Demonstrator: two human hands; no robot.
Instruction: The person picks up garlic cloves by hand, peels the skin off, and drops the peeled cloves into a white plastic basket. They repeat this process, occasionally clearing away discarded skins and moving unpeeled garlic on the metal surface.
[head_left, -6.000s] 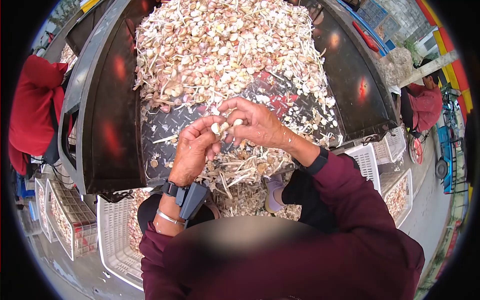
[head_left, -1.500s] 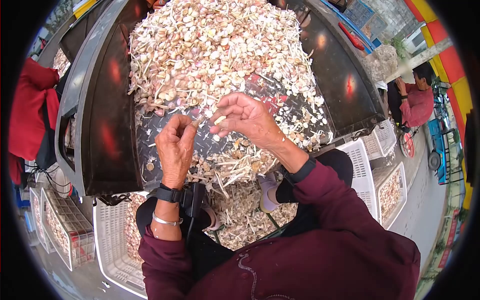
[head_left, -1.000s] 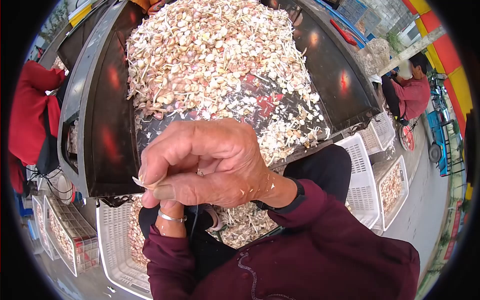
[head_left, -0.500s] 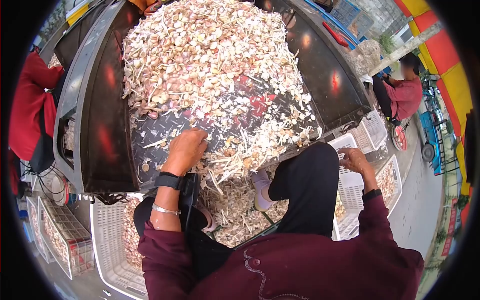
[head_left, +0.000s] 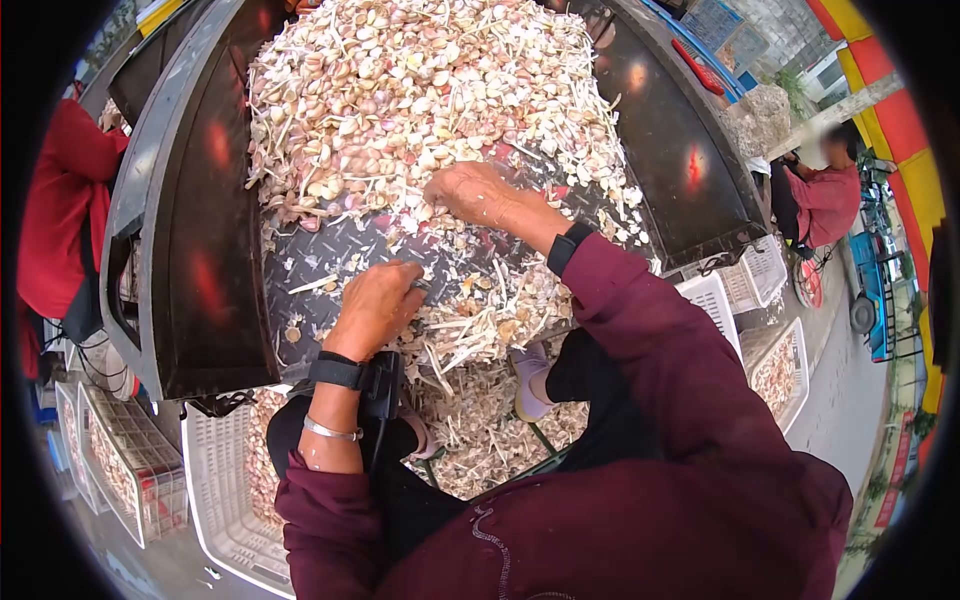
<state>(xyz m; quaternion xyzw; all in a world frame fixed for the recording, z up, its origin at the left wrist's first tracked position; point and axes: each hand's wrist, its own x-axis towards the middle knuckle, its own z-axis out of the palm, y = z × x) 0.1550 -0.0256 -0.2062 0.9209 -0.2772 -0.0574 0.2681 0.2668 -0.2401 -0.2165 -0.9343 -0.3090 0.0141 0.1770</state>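
Observation:
A large heap of garlic cloves [head_left: 430,90], mixed with dry stalks and papery skins, covers the far part of a dark metal tray [head_left: 330,245]. My right hand [head_left: 475,193] reaches across to the heap's near edge, its fingers curled down among the cloves and their tips hidden. Closer to me, my left hand [head_left: 378,308] rests low over the tray with its fingers bent together; what they hold, if anything, does not show. Beside it lie loose garlic stalks and skins [head_left: 490,320] along the tray's front edge.
High dark side walls [head_left: 215,230] flank the tray. White plastic crates with garlic stand at lower left [head_left: 220,490] and right [head_left: 775,375]. Stalk litter [head_left: 500,430] lies between my feet. One person [head_left: 825,195] sits at right; another in red [head_left: 75,210] is at left.
My right hand has come from above the right-hand crate, over my knee, to the garlic heap. The left hand has stayed almost in place. The view has shifted slightly.

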